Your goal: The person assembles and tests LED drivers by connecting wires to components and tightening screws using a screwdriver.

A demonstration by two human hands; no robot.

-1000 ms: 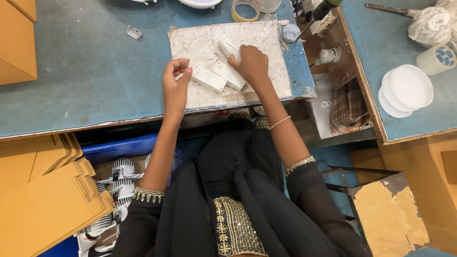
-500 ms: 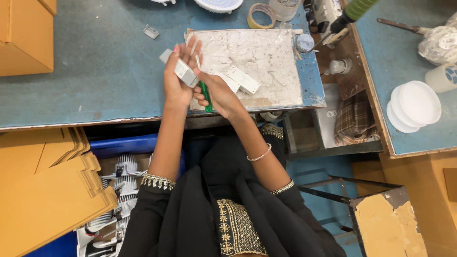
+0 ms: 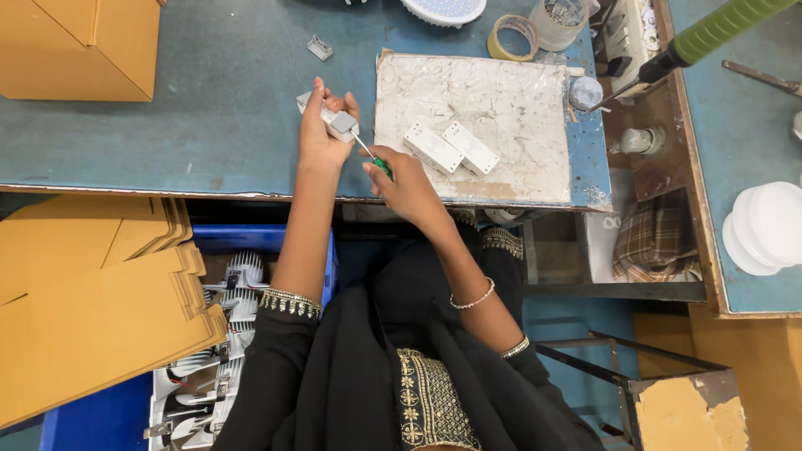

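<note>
My left hand (image 3: 322, 134) grips a small white rectangular box (image 3: 327, 116) just above the blue table's front edge. In my right hand (image 3: 407, 185) is a green-handled screwdriver (image 3: 372, 155) whose thin shaft points up and left, with its tip at the box's lower end. Two more white boxes (image 3: 451, 147) lie side by side on the white worn work slab (image 3: 501, 92) to the right of my hands. Black sleeves with embroidered cuffs cover both of my arms.
A cardboard carton (image 3: 79, 46) stands at the table's back left. A tape roll (image 3: 513, 37) and a clear jar (image 3: 564, 21) sit behind the slab. Flat cardboard sheets (image 3: 83, 309) overhang a blue bin of lamp parts (image 3: 225, 334). White round covers (image 3: 764, 230) are stacked at right.
My right hand left the boxes on the slab, took up the screwdriver and brought its tip to the box. My left hand lifted that box off the slab and moved it left.
</note>
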